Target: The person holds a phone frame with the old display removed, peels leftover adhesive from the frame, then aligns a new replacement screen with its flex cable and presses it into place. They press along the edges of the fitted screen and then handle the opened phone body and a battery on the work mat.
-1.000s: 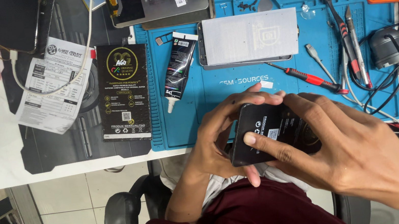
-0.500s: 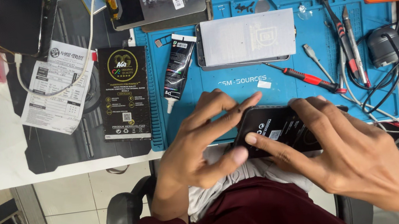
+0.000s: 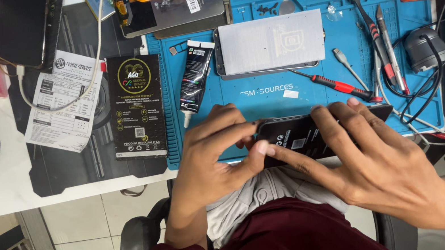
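Head view: phone [image 3: 298, 135] gripped between both hands.

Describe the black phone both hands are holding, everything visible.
The black phone is a flat, glossy, dark slab with a small white sticker on its upward face. It lies roughly level over the near edge of the blue work mat. The left hand pinches its left end between thumb and fingers; the right hand spreads its fingers over its right half. Much is hidden.

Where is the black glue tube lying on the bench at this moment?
In the head view, the black glue tube lies at the blue mat's left edge, between the black packet and the grey panel, just above the left hand.
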The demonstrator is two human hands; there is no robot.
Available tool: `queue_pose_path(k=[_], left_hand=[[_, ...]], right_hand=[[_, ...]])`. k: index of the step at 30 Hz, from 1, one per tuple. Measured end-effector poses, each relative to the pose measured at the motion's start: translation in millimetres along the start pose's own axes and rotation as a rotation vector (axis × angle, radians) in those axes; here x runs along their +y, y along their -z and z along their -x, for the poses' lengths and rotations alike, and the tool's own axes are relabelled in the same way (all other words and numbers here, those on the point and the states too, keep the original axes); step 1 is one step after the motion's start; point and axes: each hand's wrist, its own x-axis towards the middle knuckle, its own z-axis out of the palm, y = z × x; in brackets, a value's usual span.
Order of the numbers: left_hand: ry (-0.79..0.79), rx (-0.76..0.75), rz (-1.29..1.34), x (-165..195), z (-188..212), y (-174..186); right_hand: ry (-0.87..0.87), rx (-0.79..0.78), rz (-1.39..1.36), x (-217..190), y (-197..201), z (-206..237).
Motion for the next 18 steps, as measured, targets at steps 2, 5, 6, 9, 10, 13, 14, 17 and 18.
queue_pose_path(k=[2,5,6,9,10,13,14,17,18], left_hand=[[0.017,0.000,-0.013,0.0,-0.2,0.5],[0.048,-0.003,-0.007,1.1,0.0,1.5],[0.062,-0.004,-0.002,1.9,0.4,2.0],[0.097,-0.008,0.040,3.2,1.5,4.0],[0.107,-0.012,0.050,3.3,2.1,4.8],[0.129,-0.003,0.070,1.9,4.3,7.2],[0.134,0.013,0.071,1.1,5.6,7.9],[0.119,0.074,0.140,-3.8,9.8,7.6],[0.109,0.096,0.172,-6.0,11.4,7.2]], right_hand=[[0.012,-0.013,0.010,-0.7,-1.7,0.8],[0.028,-0.023,0.038,-0.8,-4.6,2.6],[0.034,-0.025,0.047,-0.7,-5.2,3.2],[0.063,-0.055,0.086,0.4,-6.8,3.2],[0.061,-0.051,0.074,1.0,-7.3,2.8],[0.043,-0.011,-0.028,5.9,-10.1,0.5],[0.029,0.019,-0.108,9.0,-10.9,0.2],[-0.044,0.108,-0.236,17.4,-11.5,1.4],[-0.074,0.138,-0.260,20.0,-11.9,2.1]])
